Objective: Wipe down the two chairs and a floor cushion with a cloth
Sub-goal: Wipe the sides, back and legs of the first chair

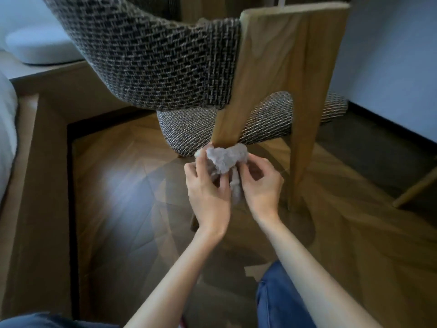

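A chair (pixel 283 58) with a wooden frame and dark woven upholstery stands right in front of me, seen from behind. A crumpled grey-white cloth (pixel 225 159) is bunched around its rear leg just below the seat cushion (pixel 260 124). My left hand (pixel 207 188) pinches the cloth from the left, and my right hand (pixel 260 185) pinches it from the right. The lower part of that leg is hidden behind the cloth and my hands. A white rounded cushion (pixel 40 48) lies on a raised ledge at the far left.
A wooden platform step (pixel 47 150) runs along the left side, with white bedding (pixel 7 129) at its edge. The floor is dark herringbone parquet (pixel 132 185). Another light wooden leg (pixel 416 188) slants in at the right. My blue-trousered knee (pixel 281 299) is low in view.
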Motion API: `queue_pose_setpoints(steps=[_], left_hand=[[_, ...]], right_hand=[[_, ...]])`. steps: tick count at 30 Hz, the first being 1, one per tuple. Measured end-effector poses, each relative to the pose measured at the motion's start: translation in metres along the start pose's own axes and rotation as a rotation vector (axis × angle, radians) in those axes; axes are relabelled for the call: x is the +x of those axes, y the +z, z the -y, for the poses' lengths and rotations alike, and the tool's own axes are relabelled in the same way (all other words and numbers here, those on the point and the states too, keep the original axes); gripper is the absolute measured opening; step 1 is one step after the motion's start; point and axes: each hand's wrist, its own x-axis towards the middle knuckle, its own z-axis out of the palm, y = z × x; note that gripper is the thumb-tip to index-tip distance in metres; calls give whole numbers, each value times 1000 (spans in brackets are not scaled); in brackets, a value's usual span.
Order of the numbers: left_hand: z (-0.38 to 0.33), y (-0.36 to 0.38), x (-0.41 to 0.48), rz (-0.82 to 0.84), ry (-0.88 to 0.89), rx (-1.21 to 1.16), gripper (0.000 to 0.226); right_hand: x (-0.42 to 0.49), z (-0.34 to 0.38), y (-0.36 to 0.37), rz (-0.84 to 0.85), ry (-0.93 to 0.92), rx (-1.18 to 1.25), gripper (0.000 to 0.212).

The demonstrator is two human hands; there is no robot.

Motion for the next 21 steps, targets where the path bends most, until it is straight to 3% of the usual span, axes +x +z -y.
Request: queue_pose_setpoints(steps=[4, 8, 13, 21], left_hand=[[-73, 15, -9, -46, 75, -197, 57], [-120, 41, -5, 32, 54, -289, 48], [-134, 70, 18, 126, -66, -242, 34], [-109, 75, 33, 211, -100, -244, 30]], right_hand=[[7, 37, -43, -327, -129, 48, 13], [35, 59, -89, -495, -344, -74, 12], [78, 61, -94, -291, -355, -204, 18], [80, 41, -87, -212, -317, -151, 29]])
